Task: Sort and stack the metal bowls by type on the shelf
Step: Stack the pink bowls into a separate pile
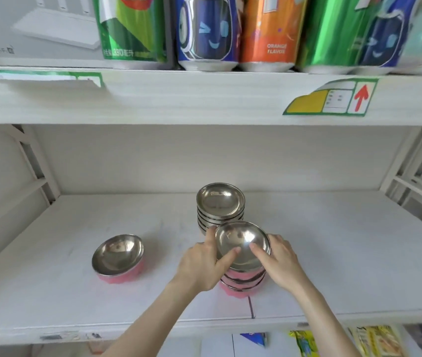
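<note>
On the white shelf (76, 300), a stack of pink-sided metal bowls (242, 280) stands at the front middle. Its top bowl (243, 240) is tilted toward me and gripped from both sides. My left hand (202, 264) holds its left rim with the thumb inside. My right hand (282, 261) holds the right rim, thumb also inside. Right behind stands a stack of several plain shallow steel bowls (220, 206). A single pink-sided bowl (118, 256) sits apart to the left, slightly tilted.
The upper shelf board (204, 99) hangs low overhead, carrying soda cans (208, 29) and a white box (37, 27). Metal frame struts (37, 171) flank both sides. Packets (374, 341) lie on the level below.
</note>
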Demonstrator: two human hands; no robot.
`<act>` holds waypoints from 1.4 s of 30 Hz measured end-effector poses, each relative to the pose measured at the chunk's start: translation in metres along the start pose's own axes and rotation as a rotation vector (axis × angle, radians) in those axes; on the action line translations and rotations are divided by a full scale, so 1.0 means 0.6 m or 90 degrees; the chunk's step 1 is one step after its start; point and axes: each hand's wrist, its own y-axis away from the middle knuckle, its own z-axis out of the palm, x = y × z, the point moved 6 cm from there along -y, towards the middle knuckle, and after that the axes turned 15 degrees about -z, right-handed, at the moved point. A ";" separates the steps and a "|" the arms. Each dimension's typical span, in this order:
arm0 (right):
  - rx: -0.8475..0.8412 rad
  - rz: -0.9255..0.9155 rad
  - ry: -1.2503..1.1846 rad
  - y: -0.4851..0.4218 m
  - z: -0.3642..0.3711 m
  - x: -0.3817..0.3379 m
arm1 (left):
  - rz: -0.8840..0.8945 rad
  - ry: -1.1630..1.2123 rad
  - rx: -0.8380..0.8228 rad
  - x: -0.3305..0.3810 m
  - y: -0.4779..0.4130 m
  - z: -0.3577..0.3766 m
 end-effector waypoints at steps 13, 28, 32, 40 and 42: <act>-0.054 0.067 0.003 -0.007 0.035 0.056 | -0.009 -0.185 0.015 0.001 -0.022 0.052; 0.014 -0.023 0.198 0.001 0.012 0.006 | 0.054 -0.352 0.131 -0.039 -0.014 -0.012; 0.091 -0.120 0.239 -0.007 0.000 -0.054 | 0.071 -0.369 0.208 -0.069 -0.004 -0.076; 0.134 -0.214 0.198 -0.024 0.046 -0.152 | 0.045 -0.359 0.233 -0.156 0.004 -0.145; 0.131 -0.209 0.192 -0.023 0.066 -0.169 | 0.041 -0.365 0.218 -0.177 0.003 -0.155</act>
